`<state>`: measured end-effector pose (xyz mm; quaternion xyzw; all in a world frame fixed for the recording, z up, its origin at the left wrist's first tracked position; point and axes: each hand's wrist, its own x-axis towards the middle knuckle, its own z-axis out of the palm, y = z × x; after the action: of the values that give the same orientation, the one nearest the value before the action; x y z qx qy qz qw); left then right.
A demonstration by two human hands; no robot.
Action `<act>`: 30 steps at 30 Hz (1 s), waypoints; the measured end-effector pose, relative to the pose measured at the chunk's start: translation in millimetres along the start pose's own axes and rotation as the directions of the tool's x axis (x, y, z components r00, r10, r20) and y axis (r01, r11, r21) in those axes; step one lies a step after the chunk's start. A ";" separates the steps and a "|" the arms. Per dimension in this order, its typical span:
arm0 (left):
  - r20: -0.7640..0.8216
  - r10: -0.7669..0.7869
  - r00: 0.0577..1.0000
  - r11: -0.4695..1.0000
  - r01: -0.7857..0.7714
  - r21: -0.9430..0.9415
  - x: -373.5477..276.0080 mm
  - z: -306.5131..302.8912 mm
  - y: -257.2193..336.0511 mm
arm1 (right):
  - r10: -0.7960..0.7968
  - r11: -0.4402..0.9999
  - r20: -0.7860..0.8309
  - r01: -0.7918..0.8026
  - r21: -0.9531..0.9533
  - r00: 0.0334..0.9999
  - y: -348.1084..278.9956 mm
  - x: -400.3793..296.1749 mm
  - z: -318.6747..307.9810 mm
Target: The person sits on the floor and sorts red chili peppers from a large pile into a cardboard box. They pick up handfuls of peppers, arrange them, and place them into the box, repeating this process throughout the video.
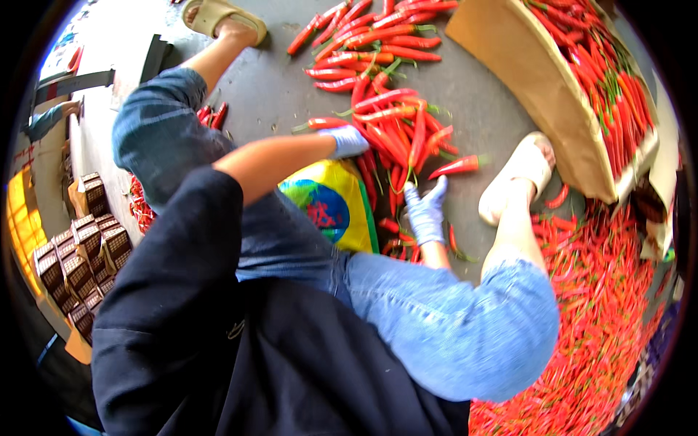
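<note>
My left hand (344, 141), in a pale glove, reaches in at the left edge of a heap of red chilli peppers (390, 141). Its fingertips are hidden against the peppers, so I cannot tell whether it grips any. My right hand (425, 215), gloved in the same pale colour, comes out past my right thigh just below the heap. Its fingers are spread, close to the pepper tips and to a single chilli (457, 167) lying on the grey floor. Under my left forearm is a yellow printed bag (357, 215) with a blue and green emblem and writing.
More chillies (371, 38) lie in a row farther out. An open cardboard box (545, 103) holding chillies stands at the right. Below it spreads a large mass of chillies (594, 327). Patterned boxes (87, 250) are stacked at the left, near another person's arm (52, 120).
</note>
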<state>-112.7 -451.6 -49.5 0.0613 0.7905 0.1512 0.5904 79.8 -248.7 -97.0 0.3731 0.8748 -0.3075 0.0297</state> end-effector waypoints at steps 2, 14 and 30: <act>-0.061 0.006 0.998 0.948 -0.025 -0.316 3.5 18.4 26.3 | -0.017 0.983 0.002 0.016 0.183 1.000 -22.3 -34.6 30.3; -0.295 0.150 0.943 0.535 -0.329 -0.778 -13.2 -67.4 116.3 | -0.004 0.424 0.307 -0.276 0.863 0.952 -78.4 101.6 -45.1; -0.760 -0.088 0.644 0.990 -0.027 -0.137 -25.5 -2.8 -18.8 | 0.009 0.999 0.548 0.019 -0.045 0.836 -7.3 -87.5 -79.5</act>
<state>-106.3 -476.9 -31.3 -0.0617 0.9543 0.2061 0.2072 152.0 -263.5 -4.4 0.2665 0.8379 -0.3800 0.2871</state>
